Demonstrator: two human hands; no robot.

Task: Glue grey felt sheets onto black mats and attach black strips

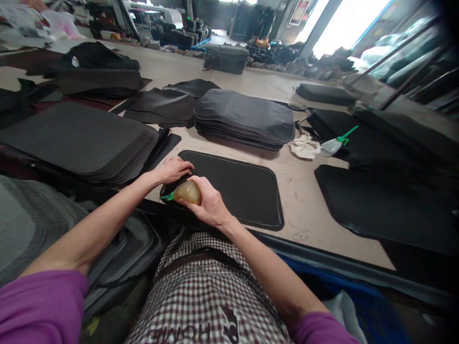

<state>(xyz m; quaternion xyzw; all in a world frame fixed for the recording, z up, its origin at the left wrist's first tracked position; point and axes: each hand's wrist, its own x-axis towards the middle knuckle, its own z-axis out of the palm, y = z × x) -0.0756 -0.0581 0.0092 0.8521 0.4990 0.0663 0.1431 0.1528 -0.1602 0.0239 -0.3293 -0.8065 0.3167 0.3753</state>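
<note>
A squeeze bottle point(188, 192) of yellowish liquid with a green nozzle lies on its side in my right hand point(211, 200), whose fingers are wrapped round it. The nozzle points left, over the left end of a black panel point(236, 191) with rounded corners and a pale line along its border. My left hand point(174, 170) rests on the panel's upper left corner, fingers stretched to the right and lying on the black material. What lies directly beneath those fingers is hidden. The panel is flat on the table point(301, 215) in front of me.
Behind the panel stands a stack of black panels point(244, 114); a larger grey-black stack point(79, 136) is at left. On the right are a white cloth point(305, 146), a second bottle point(332, 147) with a green nozzle, and another black panel point(380, 200). Grey sheets point(32, 224) hang low at left.
</note>
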